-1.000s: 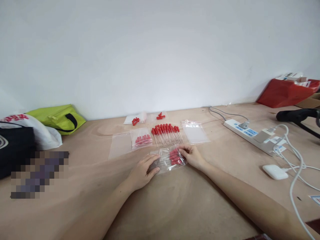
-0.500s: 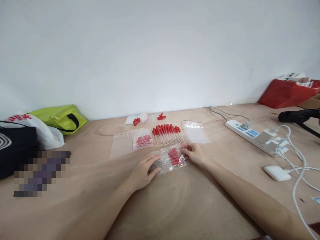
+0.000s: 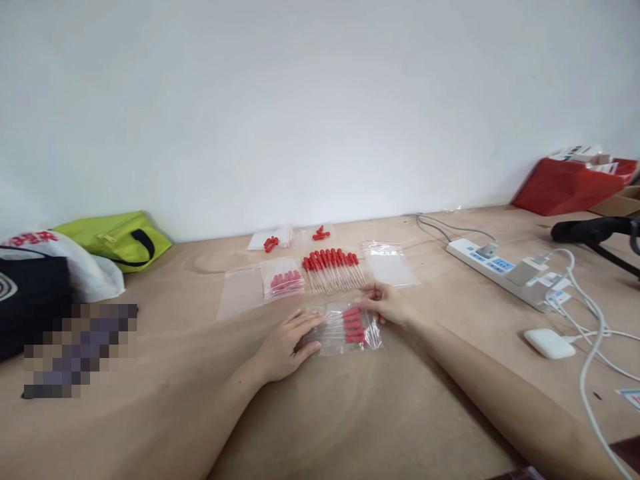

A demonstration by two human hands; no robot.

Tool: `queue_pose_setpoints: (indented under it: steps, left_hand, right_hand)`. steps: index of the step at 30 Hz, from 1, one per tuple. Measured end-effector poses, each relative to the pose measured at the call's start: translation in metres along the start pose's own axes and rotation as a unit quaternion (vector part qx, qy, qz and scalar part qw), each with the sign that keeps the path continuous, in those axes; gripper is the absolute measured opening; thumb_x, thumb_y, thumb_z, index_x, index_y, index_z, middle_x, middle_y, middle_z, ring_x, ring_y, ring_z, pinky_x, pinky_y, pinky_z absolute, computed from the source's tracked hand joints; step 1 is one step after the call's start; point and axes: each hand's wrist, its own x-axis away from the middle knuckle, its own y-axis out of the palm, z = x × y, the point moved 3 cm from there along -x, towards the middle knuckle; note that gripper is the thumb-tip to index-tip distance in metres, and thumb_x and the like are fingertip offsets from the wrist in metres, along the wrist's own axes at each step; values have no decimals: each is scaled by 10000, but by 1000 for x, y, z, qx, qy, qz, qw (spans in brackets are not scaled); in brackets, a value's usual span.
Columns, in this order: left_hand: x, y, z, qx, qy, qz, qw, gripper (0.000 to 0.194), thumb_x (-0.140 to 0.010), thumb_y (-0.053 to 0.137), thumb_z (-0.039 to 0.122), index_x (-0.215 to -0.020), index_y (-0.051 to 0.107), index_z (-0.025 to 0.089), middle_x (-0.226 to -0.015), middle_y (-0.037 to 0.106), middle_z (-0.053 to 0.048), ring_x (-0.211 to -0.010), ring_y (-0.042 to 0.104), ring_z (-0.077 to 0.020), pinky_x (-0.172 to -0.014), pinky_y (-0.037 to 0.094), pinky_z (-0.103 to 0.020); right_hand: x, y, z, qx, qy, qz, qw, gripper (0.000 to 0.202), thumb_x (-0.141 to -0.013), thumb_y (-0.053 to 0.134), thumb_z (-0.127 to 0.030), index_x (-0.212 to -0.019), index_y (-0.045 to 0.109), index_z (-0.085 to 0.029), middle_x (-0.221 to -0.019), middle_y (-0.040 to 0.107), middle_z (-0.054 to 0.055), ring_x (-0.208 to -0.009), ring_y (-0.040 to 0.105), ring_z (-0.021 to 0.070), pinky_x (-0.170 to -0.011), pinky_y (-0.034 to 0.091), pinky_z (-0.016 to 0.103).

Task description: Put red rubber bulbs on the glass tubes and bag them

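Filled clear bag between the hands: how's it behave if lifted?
Likely floppy: the clear bag looks thin and wrinkled. Probably light, since it holds only a few slim red-tipped sticks. Those may shift inside, as the film looks loose around them.

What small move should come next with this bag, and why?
I'd probably smooth the clear bag's right end with the right hand: the plastic looks creased there, that hand is at its upper corner, and the left hand rests on the other end.
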Motion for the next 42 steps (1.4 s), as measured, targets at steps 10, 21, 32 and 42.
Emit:
queue_pose_setpoints:
  steps: [10, 21, 32, 42]
  left_hand:
    - [1, -3, -14, 24, -99, 167, 981, 314, -811, 482, 278, -1109, 490, 182, -1125, 557, -82, -1062, 506, -220, -920, 408, -393]
    - [2, -2, -15, 20, -100, 191, 976, 278, -786, 495, 267, -1054, 497, 192, -1081, 553, -75, -1037, 504, -222, -883, 416, -387]
    - [5, -8, -5, 378, -385, 198, 819, 403, -730, 531, 518, -913, 347, 210, -472, 484, 88, -357, 494, -109, -344, 382, -191]
    - [13, 5, 23, 563, -352, 174, 727, 346, -656, 682, 257, -938, 491, 195, -644, 613, 35, -479, 575, -97, -445, 440, -192]
  right_hand:
    - [11, 8, -3, 33, -64, -173, 982, 365, -529, 733, -432, -542, 499, -153, -433, 460, -75, -403, 378, 34, -389, 285, 174]
    - [27, 24, -2, -38, 99, -248, 963, 530, -374, 823, -179, -819, 538, -137, -545, 613, -33, -442, 549, 88, -390, 391, 158]
    - [28, 26, -9, -291, 82, -311, 901, 304, -530, 776, -134, -792, 629, -89, -631, 630, -14, -510, 557, 24, -470, 420, 89]
    - [43, 44, -4, -187, 76, -345, 917, 404, -555, 772, -205, -916, 614, -117, -728, 653, 14, -628, 612, 88, -607, 489, 204]
